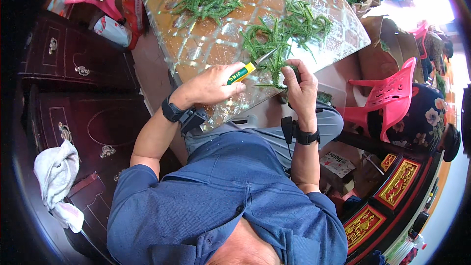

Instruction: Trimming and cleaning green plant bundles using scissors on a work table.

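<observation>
Where fingers grip snips and sprig, a glossy tiled table amid dark cabinets, pink chairs.

Table surface: bare patches between the green sprig piles, open to a hand from the near edge. Right side blocked by pink chair just beside table corner. Left side hemmed by dark wooden cabinet; narrow floor gap between.

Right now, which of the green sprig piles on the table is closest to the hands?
The pile of green sprigs at the table's near right edge, just above the right hand; the other pile lies farther up, left.
</observation>
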A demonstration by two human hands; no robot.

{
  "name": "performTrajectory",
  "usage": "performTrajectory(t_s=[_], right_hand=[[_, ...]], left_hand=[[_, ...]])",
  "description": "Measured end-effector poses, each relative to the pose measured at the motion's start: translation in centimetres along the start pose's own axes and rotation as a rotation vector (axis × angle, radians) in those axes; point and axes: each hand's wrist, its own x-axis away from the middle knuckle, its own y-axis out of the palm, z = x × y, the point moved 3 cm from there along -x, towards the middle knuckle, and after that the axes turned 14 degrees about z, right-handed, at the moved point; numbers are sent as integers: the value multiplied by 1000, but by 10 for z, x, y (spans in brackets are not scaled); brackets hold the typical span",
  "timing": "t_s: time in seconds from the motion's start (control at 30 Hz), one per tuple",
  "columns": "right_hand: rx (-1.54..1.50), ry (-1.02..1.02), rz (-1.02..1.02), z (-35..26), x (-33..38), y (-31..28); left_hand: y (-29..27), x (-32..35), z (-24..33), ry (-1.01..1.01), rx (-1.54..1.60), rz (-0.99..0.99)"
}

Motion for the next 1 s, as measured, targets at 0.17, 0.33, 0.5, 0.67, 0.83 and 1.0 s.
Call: performTrajectory(t_s=[0.17,0.33,0.5,0.67,0.83,1.0], right_hand=[[140,-71,-8,-5,0,-1],[162,-145,-13,-10,0,2],[198,-192,-69,-13,2,8],[199,-213,-72,-15,1,10],[192,-221,-101,-12,1,15],[182,-161,-90,-9,-1,17]], left_hand=[[-5,-3,2,-2,-6,-5],[-3,-6,2,-49,13,-45],[-2,-7,5,-29,44,-27],[2,-11,1,-57,143,-58],[4,-15,2,-131,163,-86],[8,-14,2,2,27,-41]])
